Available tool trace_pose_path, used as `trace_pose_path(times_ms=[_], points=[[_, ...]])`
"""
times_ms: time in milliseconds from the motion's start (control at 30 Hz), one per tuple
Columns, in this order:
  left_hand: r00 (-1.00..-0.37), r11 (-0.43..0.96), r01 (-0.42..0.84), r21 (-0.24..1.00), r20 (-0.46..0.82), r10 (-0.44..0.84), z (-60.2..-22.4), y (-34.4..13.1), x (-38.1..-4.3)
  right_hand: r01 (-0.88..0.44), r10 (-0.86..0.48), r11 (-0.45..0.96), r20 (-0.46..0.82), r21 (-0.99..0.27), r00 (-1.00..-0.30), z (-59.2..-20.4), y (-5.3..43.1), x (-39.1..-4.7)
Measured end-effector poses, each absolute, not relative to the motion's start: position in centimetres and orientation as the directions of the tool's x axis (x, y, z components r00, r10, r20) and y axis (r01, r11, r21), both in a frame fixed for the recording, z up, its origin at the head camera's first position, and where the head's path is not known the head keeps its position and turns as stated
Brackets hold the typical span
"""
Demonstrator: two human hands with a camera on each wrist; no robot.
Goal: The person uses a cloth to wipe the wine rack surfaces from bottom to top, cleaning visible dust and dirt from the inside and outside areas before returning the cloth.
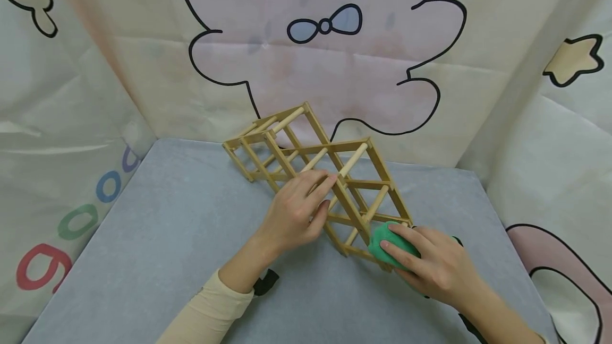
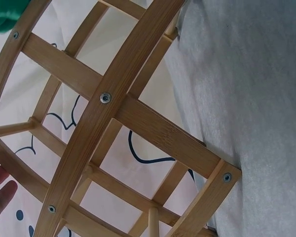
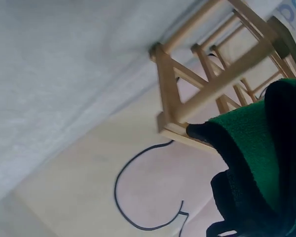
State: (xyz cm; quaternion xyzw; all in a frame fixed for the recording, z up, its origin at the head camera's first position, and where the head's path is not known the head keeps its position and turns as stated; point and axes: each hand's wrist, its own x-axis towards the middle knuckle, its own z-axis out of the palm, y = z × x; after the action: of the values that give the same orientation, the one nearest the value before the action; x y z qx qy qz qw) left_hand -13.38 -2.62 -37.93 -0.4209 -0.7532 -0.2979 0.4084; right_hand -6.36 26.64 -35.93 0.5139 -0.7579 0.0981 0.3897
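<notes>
A bamboo lattice rack (image 1: 353, 208) with round dowels and flat slats stands slanted across the table. My left hand (image 1: 298, 208) holds its near side around the middle, fingertips at an upper corner. In the left wrist view, its fingers (image 2: 1, 198) show at the left edge beside a slat, and screw heads dot the rack (image 2: 163, 133). At the rack's near right end, my right hand (image 1: 440, 261) grips a bunched green cloth (image 1: 389, 246) against the frame. The right wrist view shows the cloth's black edging and a fold of green (image 3: 251, 143) close to the rack's end.
A grey-blue cloth covers the table (image 1: 143, 259). Behind it hangs a pale backdrop (image 1: 325, 68) with a cartoon figure and bow tie, and printed side panels stand left and right. The rack's far left end lies near the back edge.
</notes>
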Motion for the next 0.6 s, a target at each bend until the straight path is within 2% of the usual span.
trace_pose_path(times_ms=[600], points=[[-0.322, 0.464, 0.878, 0.119, 0.863, 0.389, -37.9, -2.6, -13.4, -0.853, -0.688, 0.496, 0.672, 0.162, -0.273, -40.2, 30.5, -4.5]])
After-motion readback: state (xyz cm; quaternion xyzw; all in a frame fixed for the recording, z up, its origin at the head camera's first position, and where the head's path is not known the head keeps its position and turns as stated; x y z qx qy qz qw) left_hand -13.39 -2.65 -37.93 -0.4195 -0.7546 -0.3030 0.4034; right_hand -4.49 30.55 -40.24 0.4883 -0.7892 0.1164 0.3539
